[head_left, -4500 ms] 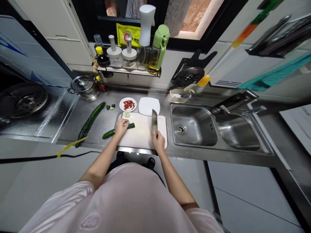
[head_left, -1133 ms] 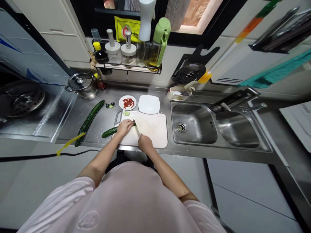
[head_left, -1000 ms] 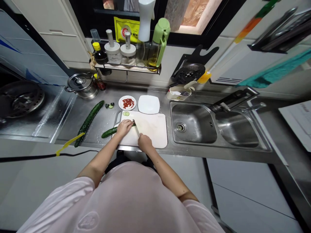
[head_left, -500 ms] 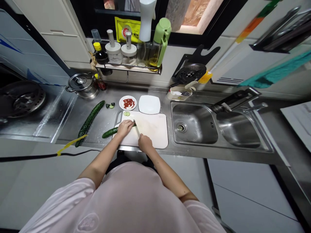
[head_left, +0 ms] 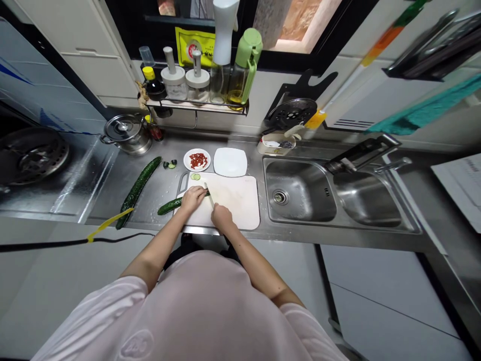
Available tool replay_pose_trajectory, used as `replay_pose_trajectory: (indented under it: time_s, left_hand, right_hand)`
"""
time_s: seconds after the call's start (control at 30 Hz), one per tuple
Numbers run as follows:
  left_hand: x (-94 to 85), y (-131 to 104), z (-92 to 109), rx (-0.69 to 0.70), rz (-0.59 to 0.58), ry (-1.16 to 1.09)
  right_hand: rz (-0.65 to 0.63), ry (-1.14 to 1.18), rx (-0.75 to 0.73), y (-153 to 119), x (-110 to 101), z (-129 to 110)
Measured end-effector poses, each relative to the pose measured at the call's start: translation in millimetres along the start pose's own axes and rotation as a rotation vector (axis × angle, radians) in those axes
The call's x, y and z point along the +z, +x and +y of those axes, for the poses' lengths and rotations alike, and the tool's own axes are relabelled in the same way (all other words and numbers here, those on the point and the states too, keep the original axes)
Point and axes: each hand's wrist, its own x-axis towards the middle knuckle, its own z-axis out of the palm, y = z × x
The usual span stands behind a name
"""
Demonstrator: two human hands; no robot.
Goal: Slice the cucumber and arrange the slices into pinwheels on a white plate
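Observation:
My left hand (head_left: 193,199) is closed over a dark green cucumber (head_left: 170,206) that lies across the left part of the white cutting board (head_left: 240,205). In my right hand (head_left: 222,217) is the handle of a knife (head_left: 209,194), its blade at the cucumber's right end, close beside my left fingers. A few pale cucumber slices (head_left: 195,176) lie at the board's upper left corner. To the left, a second, whole cucumber (head_left: 139,189) rests on the steel counter, with small cut ends (head_left: 171,164) near its tip.
Behind the board stand a plate of chopped red pieces (head_left: 190,167) and a white square plate (head_left: 230,162). A double sink (head_left: 300,193) is at the right. At the left are a lidded pot (head_left: 127,133) and a stove (head_left: 33,153). A bottle shelf (head_left: 195,104) hangs above.
My right hand and the knife have shifted slightly left. My left hand stays on the cucumber. The whole view has moved a little.

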Motion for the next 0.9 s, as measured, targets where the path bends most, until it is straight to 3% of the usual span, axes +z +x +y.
replay_pose_trajectory:
  time_s: [0.4,0.9]
  left_hand:
    - [0.7,-0.4,-0.5,-0.021,-0.004,-0.004]
    - [-1.5,-0.1,1.6,-0.01,-0.003,-0.007]
  right_hand:
    - [-0.019,-0.018,0.018,-14.4,7.6,7.7]
    - [0.011,-0.003,0.004,3.9,3.8,-0.9]
